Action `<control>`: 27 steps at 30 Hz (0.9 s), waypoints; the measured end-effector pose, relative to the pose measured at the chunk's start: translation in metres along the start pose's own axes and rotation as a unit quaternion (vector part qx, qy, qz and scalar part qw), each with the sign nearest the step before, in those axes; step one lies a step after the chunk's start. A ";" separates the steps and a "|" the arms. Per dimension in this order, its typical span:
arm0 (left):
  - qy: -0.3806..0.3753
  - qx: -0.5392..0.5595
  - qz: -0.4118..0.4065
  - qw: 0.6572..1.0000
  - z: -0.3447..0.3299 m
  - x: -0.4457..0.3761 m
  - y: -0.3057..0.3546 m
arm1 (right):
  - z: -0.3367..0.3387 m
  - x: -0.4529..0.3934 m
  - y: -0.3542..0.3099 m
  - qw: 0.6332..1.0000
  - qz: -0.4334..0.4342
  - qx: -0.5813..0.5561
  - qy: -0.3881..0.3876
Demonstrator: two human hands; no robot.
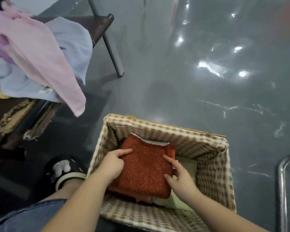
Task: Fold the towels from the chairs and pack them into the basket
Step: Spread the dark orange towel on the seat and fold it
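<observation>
Several unfolded towels are piled on the chair [97,25] at the far left: a pink towel [40,56] is draped over the top with one corner hanging off the seat edge, a pale blue towel [70,42] is bunched under and behind it, and a bit of yellow cloth [0,95] is peeking out at the left edge. Lower down, a black shoe [64,168] with white trim is planted on the grey floor [208,97], just beside the basket, and a denim-covered knee is seen at the bottom left corner.

Moving right, the basket [214,166] is sat on the floor, lined with brown-and-white checked fabric. Inside it, a folded orange towel [146,168] is being held flat, lying on top of a pale green folded towel [186,166] that shows along its right and bottom sides. A white edge is visible at the far end of the orange one.

The left hand [112,164] is pressed against the towel's left side, with the thumb laid on top and the fingers tucked under, so it's gripped there. The right hand [181,178] is set on the right edge, index finger stretched along the top and the thumb pinching the side.

At the far right, a curved metal tube [281,181] is seen, well apart from the basket.
</observation>
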State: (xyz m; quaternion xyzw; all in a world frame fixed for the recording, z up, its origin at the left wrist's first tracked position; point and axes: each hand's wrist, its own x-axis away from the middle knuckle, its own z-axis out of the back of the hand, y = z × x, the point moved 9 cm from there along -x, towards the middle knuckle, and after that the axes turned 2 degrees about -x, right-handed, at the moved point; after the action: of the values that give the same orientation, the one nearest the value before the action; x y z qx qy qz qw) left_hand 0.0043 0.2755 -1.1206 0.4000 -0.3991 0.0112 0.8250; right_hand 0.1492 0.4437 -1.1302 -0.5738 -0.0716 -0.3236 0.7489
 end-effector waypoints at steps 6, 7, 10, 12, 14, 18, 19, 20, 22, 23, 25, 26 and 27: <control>0.027 -0.013 0.033 0.999 0.010 -0.017 -0.027 | -0.033 -0.020 0.014 0.999 -0.026 0.000 -0.024; 0.016 -0.029 0.036 0.999 0.009 -0.018 -0.032 | -0.039 -0.022 0.018 0.999 -0.027 0.004 -0.033; -0.025 -0.109 0.020 0.993 0.003 -0.016 -0.036 | -0.055 -0.023 0.024 0.996 -0.045 0.022 -0.072; -0.034 -0.150 0.009 0.988 0.001 -0.012 -0.034 | -0.059 -0.020 0.029 0.993 -0.061 0.035 -0.090; -0.038 -0.182 -0.010 0.983 -0.001 -0.005 -0.025 | -0.056 -0.016 0.026 0.991 -0.062 0.065 -0.097; -0.021 -0.287 -0.074 0.955 -0.002 0.018 0.002 | -0.039 -0.010 -0.003 0.974 -0.012 0.211 -0.080; -0.017 -0.314 -0.090 0.945 -0.002 0.025 0.008 | -0.035 -0.008 -0.014 0.967 0.012 0.244 -0.073; -0.012 -0.340 -0.106 0.934 -0.001 0.032 0.014 | -0.033 -0.006 -0.026 0.959 0.038 0.273 -0.070; 0.002 -0.392 -0.138 0.910 0.000 0.049 0.027 | -0.034 -0.001 -0.051 0.940 0.086 0.322 -0.073; 0.011 -0.412 -0.150 0.899 0.002 0.057 0.033 | -0.036 0.003 -0.062 0.930 0.106 0.343 -0.076; 0.038 -0.441 -0.178 0.879 0.007 0.074 0.045 | -0.037 0.011 -0.088 0.911 0.144 0.380 -0.074; 0.055 -0.449 -0.192 0.871 0.011 0.082 0.052 | -0.038 0.015 -0.100 0.901 0.162 0.396 -0.071; 0.071 -0.454 -0.205 0.865 0.016 0.091 0.058 | -0.038 0.019 -0.113 0.892 0.180 0.409 -0.066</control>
State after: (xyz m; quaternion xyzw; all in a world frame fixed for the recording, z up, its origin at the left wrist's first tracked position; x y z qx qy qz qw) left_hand 0.0366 0.2770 -1.0160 0.0525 -0.2099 -0.3118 0.9252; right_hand 0.0900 0.3871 -1.0419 -0.2398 -0.1422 -0.0869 0.9564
